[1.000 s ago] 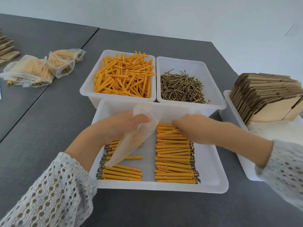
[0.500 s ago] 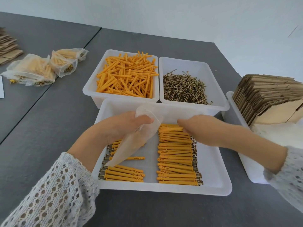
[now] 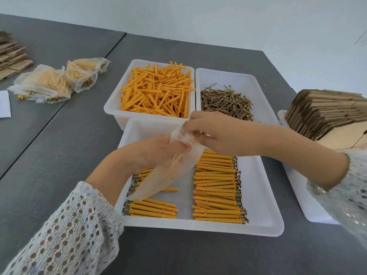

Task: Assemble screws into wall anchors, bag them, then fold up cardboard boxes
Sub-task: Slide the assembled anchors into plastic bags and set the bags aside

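Now my left hand (image 3: 156, 153) grips the clear bag (image 3: 168, 171) at its mouth, while my right hand (image 3: 214, 135), at two o'clock, pinches assembled anchors (image 3: 193, 138) into it.

A dark grey table (image 3: 59, 155) with a matte, faintly speckled top fills most of the view. A second table (image 3: 49, 46) of the same grey butts against its left edge, a thin dark seam running between them toward the far side. Behind both rises a plain white wall (image 3: 218, 20), evenly lit by soft, diffuse light, with no hard shadows.
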The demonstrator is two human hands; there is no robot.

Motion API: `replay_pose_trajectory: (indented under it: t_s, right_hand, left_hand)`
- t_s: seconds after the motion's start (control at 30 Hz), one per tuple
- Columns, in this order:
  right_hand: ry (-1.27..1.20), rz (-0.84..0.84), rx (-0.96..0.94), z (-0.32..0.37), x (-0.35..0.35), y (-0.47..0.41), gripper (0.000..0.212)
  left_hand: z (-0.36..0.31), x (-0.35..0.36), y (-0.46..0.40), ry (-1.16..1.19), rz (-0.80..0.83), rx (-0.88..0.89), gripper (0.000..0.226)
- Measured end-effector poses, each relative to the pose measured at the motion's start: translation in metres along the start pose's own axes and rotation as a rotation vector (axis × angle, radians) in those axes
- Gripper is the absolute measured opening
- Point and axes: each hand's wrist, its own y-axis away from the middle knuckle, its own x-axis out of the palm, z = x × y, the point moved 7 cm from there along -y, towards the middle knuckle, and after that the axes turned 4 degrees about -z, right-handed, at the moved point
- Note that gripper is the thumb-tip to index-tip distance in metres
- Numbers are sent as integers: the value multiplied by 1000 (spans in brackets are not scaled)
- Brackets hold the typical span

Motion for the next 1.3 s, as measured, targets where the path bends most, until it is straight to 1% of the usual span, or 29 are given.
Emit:
replay_pose_trajectory:
  t_s: [0.07, 0.1, 0.13, 0.17, 0.2, 0.27, 0.3, 0.33, 0.37, 0.47, 0.5, 0.63, 0.77, 0.83, 0.97, 1.07, 1.13, 1.23, 1.3]
  right_hand:
    - [-245, -145, 29, -4, -13, 3, 34]
    - [-294, -238, 76, -14, -18, 6, 34]
    - [-292, -307, 143, -26, -20, 10, 34]
    - [-232, -321, 226, -39, -16, 14, 33]
    - [-123, -249, 311, -51, -5, 17, 32]
    - [137, 55, 448, -71, 33, 25, 28]
    - [239, 168, 467, -76, 51, 30, 25]
    - [313, 224, 460, -77, 65, 34, 24]
    - [359, 230, 445, -77, 74, 36, 25]
    - [424, 148, 413, -78, 87, 39, 36]
    - [429, 132, 417, -80, 88, 39, 36]
    - [444, 145, 377, -81, 92, 41, 25]
    - [403, 157, 357, -80, 89, 41, 14]
    - [386, 137, 357, -81, 81, 41, 6]
    - [376, 22, 390, -87, 36, 41, 19]
    - [329, -48, 388, -85, -1, 37, 22]
    - [323, -61, 319, -73, -14, 28, 22]
    - [293, -35, 149, -42, -9, 11, 19]
    - [158, -7, 38, -20, 0, 3, 18]
  left_hand:
    - [2, 0, 0, 59, -2, -1, 21]
    - [2, -1, -1, 75, -8, -3, 18]
    - [3, -2, -1, 77, -15, -2, 16]
    - [3, -2, -2, 80, -21, 2, 15]
    - [2, -2, -2, 87, -26, 7, 18]
    - [1, -3, -3, 109, -28, 5, 32]
    - [0, -3, -3, 117, -25, 3, 37]
    - [1, -2, -3, 124, -23, 2, 40]
    - [1, -2, -3, 129, -21, 0, 43]
    - [4, -4, -4, 134, -26, -9, 50]
    - [6, -5, -4, 136, -32, -12, 52]
    - [7, -6, -4, 119, -47, -17, 53]
    - [9, -6, -5, 82, -47, -33, 53]
    - [9, -6, -5, 70, -40, -30, 55]
    - [9, -6, -6, 46, -38, -32, 57]
    - [9, -5, -6, 10, -28, -19, 60]
    - [8, -4, -6, 0, -22, -10, 57]
    - [6, -1, -5, -16, 0, 16, 51]
    - [5, 2, -4, -8, 26, 27, 47]
